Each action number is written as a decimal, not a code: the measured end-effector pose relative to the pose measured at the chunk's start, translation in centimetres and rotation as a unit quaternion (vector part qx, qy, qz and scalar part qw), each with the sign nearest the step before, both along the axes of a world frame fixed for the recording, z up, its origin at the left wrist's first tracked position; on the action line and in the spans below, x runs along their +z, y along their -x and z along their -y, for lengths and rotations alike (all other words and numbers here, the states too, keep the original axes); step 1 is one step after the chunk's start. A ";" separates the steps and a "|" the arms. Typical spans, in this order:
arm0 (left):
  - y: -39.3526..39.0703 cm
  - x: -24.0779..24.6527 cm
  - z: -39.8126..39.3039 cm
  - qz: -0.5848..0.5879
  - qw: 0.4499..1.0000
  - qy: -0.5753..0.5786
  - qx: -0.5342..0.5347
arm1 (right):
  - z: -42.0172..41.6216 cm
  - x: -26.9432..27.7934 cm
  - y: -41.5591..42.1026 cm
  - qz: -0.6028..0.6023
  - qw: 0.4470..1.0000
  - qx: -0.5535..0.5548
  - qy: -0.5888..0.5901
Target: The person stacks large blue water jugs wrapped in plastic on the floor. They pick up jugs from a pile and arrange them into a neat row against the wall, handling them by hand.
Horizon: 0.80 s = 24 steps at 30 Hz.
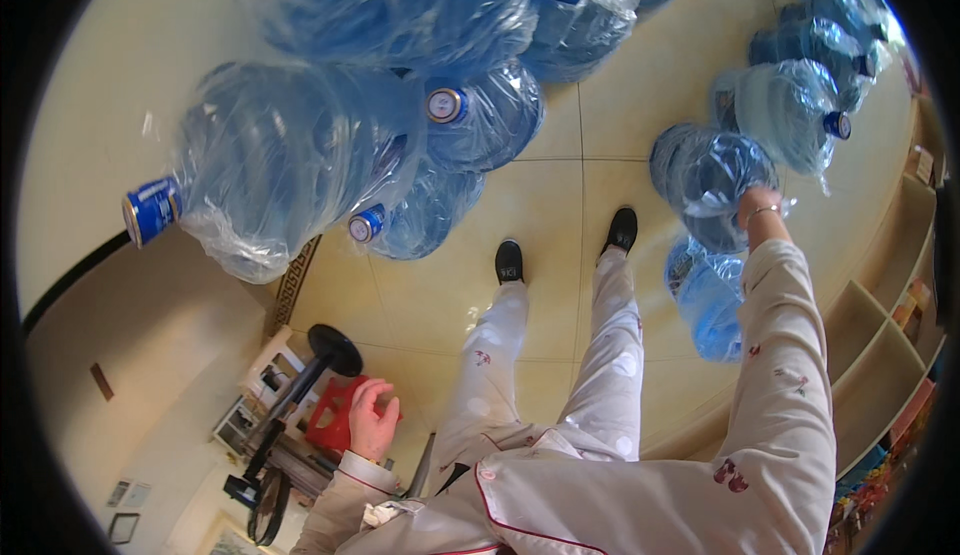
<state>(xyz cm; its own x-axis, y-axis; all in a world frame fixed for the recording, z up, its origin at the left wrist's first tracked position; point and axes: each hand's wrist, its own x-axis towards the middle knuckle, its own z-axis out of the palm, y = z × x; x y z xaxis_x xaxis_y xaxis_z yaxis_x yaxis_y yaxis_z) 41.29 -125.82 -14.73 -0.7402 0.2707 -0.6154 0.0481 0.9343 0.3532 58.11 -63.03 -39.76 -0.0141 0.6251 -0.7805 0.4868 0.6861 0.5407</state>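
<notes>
My right hand [759,204] is closed around the neck end of a blue plastic water-cooler bottle [701,176] on my right, which is wrapped in clear film. The hand hides that bottle's cap and neck. Just nearer to me, another clear-blue bottle [709,300] is on the floor below my right forearm. A wrapped bottle with a blue cap [787,108] lies beyond the gripped one. On the other side, my left hand [375,418] hangs in the air holding nothing, its fingers loosely curled and the thumb apart.
Film-wrapped water bottles [300,150] are stacked high at the front left. More bottles [806,59] line the right side. Wooden shelves [874,360] run along the right edge. A red plastic stool [330,412] and a black pedestal fan [334,352] stand beyond my left hand.
</notes>
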 end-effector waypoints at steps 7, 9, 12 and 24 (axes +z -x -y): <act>0.7 -1.6 7.4 0.041 0.998 -0.047 0.004 | 11.5 0.1 5.4 0.019 1.000 -0.015 0.014; 1.0 -1.7 9.4 0.037 0.998 -0.050 0.018 | 14.8 1.8 7.4 -0.004 0.999 0.017 0.045; -0.4 -2.9 12.9 0.071 0.989 -0.028 0.123 | 17.9 1.5 8.8 -0.037 0.992 0.081 0.086; -5.3 -14.8 2.5 0.365 0.828 -0.223 0.362 | 34.3 1.5 16.3 -0.309 0.886 -0.198 0.282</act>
